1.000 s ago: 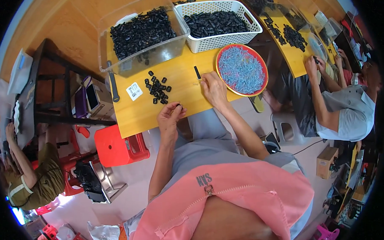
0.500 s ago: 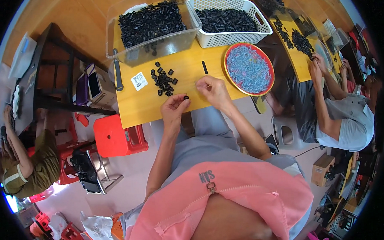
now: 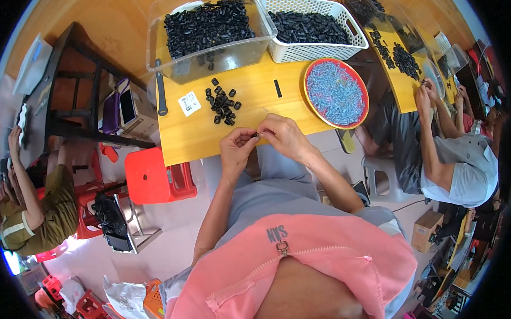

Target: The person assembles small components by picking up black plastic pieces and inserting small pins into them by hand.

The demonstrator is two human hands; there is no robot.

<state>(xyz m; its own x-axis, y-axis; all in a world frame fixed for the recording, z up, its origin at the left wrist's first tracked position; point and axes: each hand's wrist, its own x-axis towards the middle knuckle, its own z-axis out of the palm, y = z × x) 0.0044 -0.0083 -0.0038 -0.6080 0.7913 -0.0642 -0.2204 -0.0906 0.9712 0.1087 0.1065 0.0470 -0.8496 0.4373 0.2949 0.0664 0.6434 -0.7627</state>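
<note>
My left hand (image 3: 236, 150) pinches a small black cylindrical part between thumb and fingertips, at the table's front edge. Fingertips of my right hand (image 3: 283, 136) meet it there, closed in a pinch. A thin pale sliver (image 3: 265, 110) shows above the right knuckles; I cannot tell what it belongs to. What the right fingertips hold is too small to make out. Just beyond my hands lies a loose pile of short black cylinders (image 3: 222, 104). A flat black strip (image 3: 277, 88) lies farther back. To the right stands a red-rimmed round tray (image 3: 365, 110) heaped with tiny bluish clear pieces.
At the back are a clear bin (image 3: 213, 68) and a white basket (image 3: 321, 52), both full of black parts. A white label (image 3: 189, 104) and a dark-handled tool (image 3: 161, 93) lie left. A red stool (image 3: 148, 177) stands beside the table. Co-workers sit on both sides.
My right hand has moved down and left, from beside the tray to the part in my left hand. The view has shifted slightly.
</note>
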